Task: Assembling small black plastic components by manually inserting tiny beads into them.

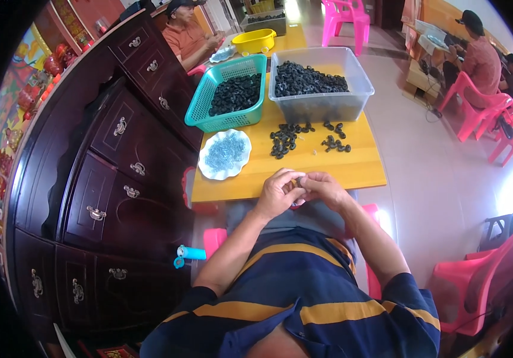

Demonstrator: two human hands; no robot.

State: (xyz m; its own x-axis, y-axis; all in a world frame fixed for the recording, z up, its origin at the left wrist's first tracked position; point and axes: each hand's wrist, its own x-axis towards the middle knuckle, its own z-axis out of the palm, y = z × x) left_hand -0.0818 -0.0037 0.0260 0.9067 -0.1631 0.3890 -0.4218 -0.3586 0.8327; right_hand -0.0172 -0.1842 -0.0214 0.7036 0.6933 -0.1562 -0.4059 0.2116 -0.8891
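Two hands meet at the near edge of the yellow wooden table (352, 170), just off its front rim, over the person's lap. Left hand (275, 194) & right hand (323, 190) are pressed together, fingers curled in on a small dark part (298, 181) pinched between the fingertips; only a sliver shows, so shape can't be told beyond dark & tiny.

Left to right: dark wood cabinet (113, 173) w/ metal drawer pulls runs along the table's left edge, close, little room that side. By the near-left corner sits a white scalloped plate (206, 170) of small pale-blue bits. Behind it, toward the far-left, a teal basket (195, 113) holds black ring-like parts. Mid-table, two loose clusters of black parts (283, 140) lie scattered, w/ bare wood between them & the near edge, so free room in front of the hands. Far-right corner: clear plastic bin (361, 89), about half full of the same black parts, its side near the table's right edge. Right of the table is open tiled floor (435, 161), then pink plastic chairs (477, 107).

Other people sit at the far end & at right, well apart from the hands.
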